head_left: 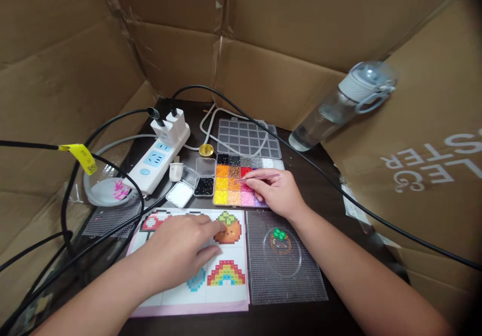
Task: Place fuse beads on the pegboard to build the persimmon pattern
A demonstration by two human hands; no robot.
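Observation:
My left hand [181, 248] lies flat on a pattern sheet [226, 296], its forefinger stretched toward the orange fruit picture [229, 228]. A rainbow picture [226, 273] sits below it. My right hand [276, 193] pinches thin pink tweezers [256, 178], their tip over the coloured bead tray [228, 183]. Below that hand lies a clear pegboard [286, 270] carrying a partly built bead figure [280, 240] with a green top.
A white power strip [160, 157] with plugs and black cables [113, 125] fills the left. Small boxes of white [179, 194] and black beads [204, 186], the tray's clear lid [248, 137], a leaning water bottle [339, 107] and cardboard walls [263, 24] surround the table.

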